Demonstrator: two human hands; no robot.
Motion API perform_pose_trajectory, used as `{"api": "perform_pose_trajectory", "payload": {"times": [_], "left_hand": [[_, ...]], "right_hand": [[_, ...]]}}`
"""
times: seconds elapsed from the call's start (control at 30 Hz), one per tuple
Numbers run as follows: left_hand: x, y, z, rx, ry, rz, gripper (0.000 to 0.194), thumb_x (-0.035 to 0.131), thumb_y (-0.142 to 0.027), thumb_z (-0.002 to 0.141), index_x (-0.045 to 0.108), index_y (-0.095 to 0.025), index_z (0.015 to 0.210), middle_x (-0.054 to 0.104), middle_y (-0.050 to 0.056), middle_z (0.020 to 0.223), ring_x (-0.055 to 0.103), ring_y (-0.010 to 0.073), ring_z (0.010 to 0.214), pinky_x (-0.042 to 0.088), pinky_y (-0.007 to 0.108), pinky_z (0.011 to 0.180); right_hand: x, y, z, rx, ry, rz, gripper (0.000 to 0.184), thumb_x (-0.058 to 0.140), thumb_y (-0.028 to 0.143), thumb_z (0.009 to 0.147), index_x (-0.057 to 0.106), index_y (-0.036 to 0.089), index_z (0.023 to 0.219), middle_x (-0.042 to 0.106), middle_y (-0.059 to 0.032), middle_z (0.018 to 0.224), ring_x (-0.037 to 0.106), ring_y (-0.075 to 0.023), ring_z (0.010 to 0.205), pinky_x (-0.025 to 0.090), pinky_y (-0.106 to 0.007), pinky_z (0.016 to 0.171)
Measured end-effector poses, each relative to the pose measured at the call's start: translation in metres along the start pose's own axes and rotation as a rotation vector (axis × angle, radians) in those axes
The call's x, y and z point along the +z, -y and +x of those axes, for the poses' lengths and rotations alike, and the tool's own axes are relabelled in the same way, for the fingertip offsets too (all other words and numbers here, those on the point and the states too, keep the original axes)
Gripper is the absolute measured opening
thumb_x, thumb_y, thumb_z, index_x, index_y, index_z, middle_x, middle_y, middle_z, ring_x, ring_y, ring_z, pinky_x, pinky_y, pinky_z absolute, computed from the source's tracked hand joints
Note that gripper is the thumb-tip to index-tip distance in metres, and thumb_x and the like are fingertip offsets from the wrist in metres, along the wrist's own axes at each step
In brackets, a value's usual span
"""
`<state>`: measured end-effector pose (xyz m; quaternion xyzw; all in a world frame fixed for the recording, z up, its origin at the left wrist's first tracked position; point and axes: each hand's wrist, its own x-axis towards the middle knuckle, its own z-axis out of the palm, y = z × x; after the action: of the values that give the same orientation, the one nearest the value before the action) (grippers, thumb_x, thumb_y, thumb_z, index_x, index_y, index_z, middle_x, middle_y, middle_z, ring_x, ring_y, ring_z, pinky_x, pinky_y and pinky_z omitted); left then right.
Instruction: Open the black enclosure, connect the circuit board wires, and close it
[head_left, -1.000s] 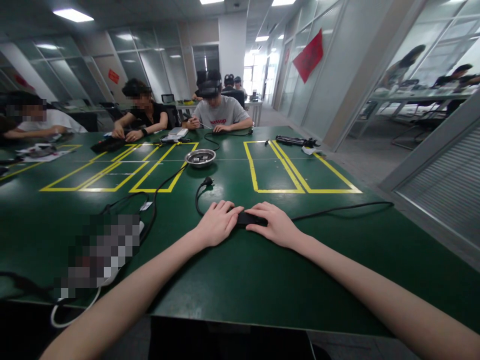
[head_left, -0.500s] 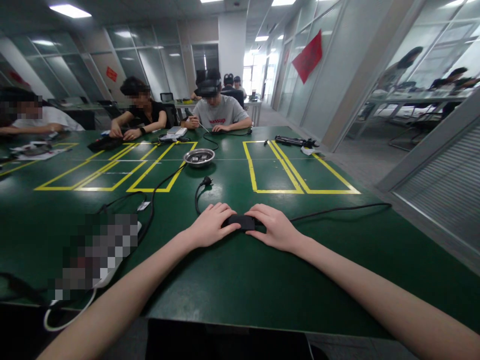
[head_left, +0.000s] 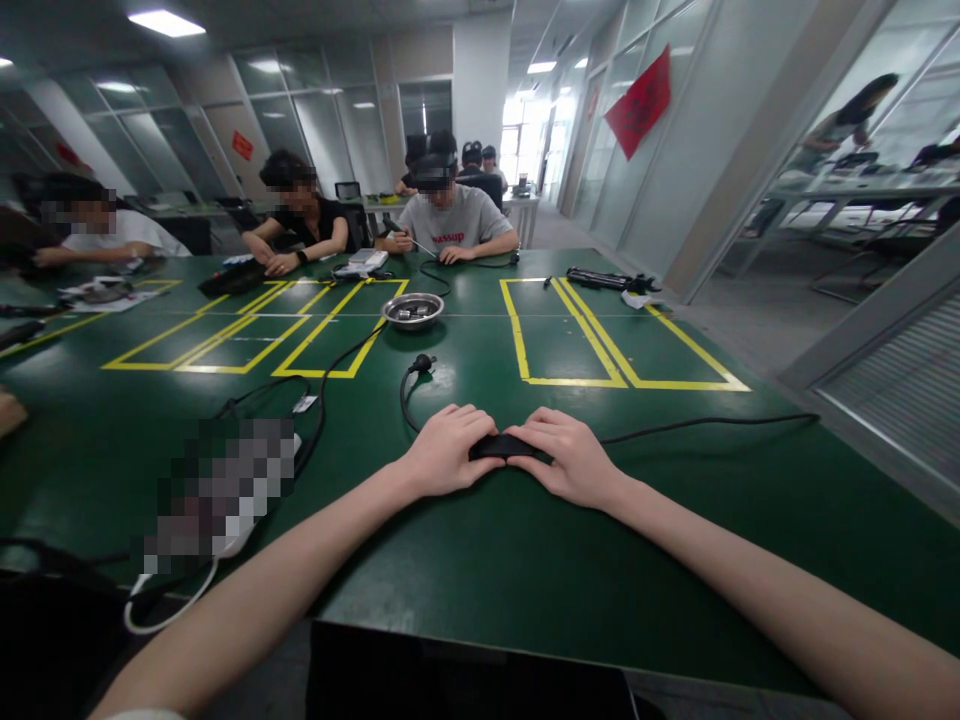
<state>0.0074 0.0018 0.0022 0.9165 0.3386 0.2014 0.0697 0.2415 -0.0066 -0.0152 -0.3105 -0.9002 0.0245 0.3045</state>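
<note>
One black box (head_left: 496, 446) in our fingers | our left hand (head_left: 452, 452) pinches its left end | our right hand (head_left: 571, 455) pinches its right | plug (head_left: 423, 364) lies beyond

On the counter (head_left: 562, 580), the bowl (head_left: 412, 326) with small parts (head_left: 421, 312) inside. Just in front of the bowl, the plug (head_left: 424, 365); farther in front and to the right, the block (head_left: 487, 447), between left hand (head_left: 451, 450) and right hand (head_left: 571, 455). Left and in front of the bowl, a masked item (head_left: 225, 490). Well right and slightly behind, a tripod (head_left: 607, 280). Behind the bowl and slightly right, a co-worker (head_left: 457, 217).
</note>
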Motion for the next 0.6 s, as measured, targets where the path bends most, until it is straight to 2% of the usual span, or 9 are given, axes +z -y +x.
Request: {"api": "perform_pose_trajectory", "payload": {"times": [0.2, 0.4, 0.6], "left_hand": [[0.0028, 0.0064, -0.0016, -0.009, 0.013, -0.042, 0.028, 0.064, -0.043, 0.097, 0.068, -0.020, 0.111, 0.074, 0.007, 0.100, 0.064, 0.0226, 0.093, 0.045, 0.036, 0.085], [0.0028, 0.0083, -0.0016, -0.025, -0.014, -0.089, 0.035, 0.068, -0.046, 0.093, 0.071, -0.020, 0.116, 0.075, 0.008, 0.104, 0.064, 0.0240, 0.095, 0.048, 0.037, 0.087], [-0.0020, 0.0073, -0.0030, -0.039, 0.010, -0.113, 0.029, 0.063, -0.042, 0.098, 0.073, -0.023, 0.117, 0.074, 0.007, 0.099, 0.063, 0.0225, 0.094, 0.049, 0.036, 0.089]], "right_hand": [[-0.0020, -0.0010, 0.0008, 0.031, 0.022, -0.025, 0.030, 0.058, 0.038, 0.098, 0.074, 0.019, 0.115, 0.077, -0.0124, 0.097, 0.065, -0.0266, 0.089, 0.053, -0.041, 0.078], [-0.0023, -0.0049, 0.0000, 0.030, 0.046, -0.071, 0.031, 0.056, 0.040, 0.101, 0.075, 0.017, 0.112, 0.076, -0.0124, 0.090, 0.066, -0.0262, 0.086, 0.051, -0.040, 0.077], [-0.0051, -0.0084, 0.0003, 0.045, 0.061, -0.031, 0.032, 0.063, 0.045, 0.097, 0.075, 0.019, 0.113, 0.075, -0.0110, 0.090, 0.066, -0.0245, 0.083, 0.050, -0.038, 0.076]]}}
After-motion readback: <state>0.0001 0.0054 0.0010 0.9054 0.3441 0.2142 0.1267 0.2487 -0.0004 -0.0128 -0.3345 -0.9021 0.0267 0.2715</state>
